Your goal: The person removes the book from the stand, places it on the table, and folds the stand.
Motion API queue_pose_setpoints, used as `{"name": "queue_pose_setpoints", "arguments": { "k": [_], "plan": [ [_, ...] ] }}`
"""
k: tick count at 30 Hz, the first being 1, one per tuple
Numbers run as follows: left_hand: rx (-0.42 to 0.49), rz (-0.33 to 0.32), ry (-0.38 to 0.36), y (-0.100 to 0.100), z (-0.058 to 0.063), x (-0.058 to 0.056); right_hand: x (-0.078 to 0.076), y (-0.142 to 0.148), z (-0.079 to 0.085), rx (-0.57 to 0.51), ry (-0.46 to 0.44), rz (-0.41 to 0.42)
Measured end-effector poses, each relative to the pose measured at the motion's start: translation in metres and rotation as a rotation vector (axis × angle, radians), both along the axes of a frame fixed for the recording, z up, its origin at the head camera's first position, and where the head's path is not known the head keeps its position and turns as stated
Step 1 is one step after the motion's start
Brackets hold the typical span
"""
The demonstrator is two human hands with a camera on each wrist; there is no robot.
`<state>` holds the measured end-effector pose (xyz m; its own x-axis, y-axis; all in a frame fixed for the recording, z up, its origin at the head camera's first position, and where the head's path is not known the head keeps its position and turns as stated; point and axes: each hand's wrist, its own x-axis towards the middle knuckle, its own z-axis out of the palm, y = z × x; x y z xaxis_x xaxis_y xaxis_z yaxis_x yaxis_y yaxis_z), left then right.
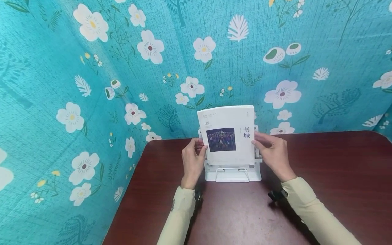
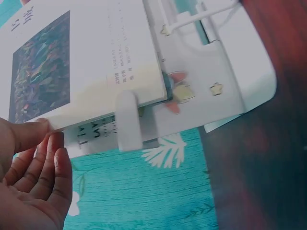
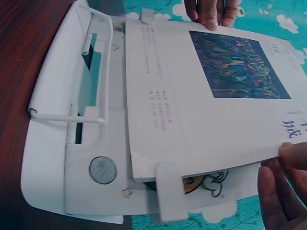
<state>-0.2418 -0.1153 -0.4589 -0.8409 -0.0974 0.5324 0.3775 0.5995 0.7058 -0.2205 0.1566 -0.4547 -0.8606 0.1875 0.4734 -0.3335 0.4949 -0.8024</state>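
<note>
A white book (image 1: 222,136) with a dark picture on its cover stands upright against a white book stand (image 1: 232,175). In the head view my left hand (image 1: 193,161) pinches the book's left edge, thumb on the cover. On the opposite edge my right hand (image 1: 275,154) holds it the same way, thumb in front and fingers behind. Both wrist views show a white clip (image 2: 127,120) on the stand lapping over a lower corner of the book, with another clip (image 3: 170,191) at the other corner. Most of the stand's back plate is hidden behind the book.
The stand rests on a dark red-brown table (image 1: 330,170), near its far edge. Behind and to the left hangs a turquoise flowered cloth (image 1: 171,68). A bent white wire bracket (image 3: 103,72) juts from the stand's base.
</note>
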Motion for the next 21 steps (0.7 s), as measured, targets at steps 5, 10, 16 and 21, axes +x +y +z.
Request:
{"name": "queue_pose_setpoints", "arguments": {
  "k": [5, 10, 16, 21],
  "plan": [
    [0.006, 0.005, 0.078, -0.001, 0.009, 0.005, 0.003, -0.004, 0.007, -0.040, 0.066, 0.000],
    [0.002, 0.006, 0.171, -0.002, 0.021, 0.011, 0.010, -0.008, 0.018, -0.091, 0.125, 0.009],
    [0.020, -0.007, 0.195, -0.002, 0.034, 0.022, 0.023, -0.009, 0.031, -0.152, 0.173, 0.048],
    [0.029, -0.055, 0.196, 0.005, 0.041, 0.037, 0.039, 0.004, 0.038, -0.131, 0.238, 0.063]
  ]
}}
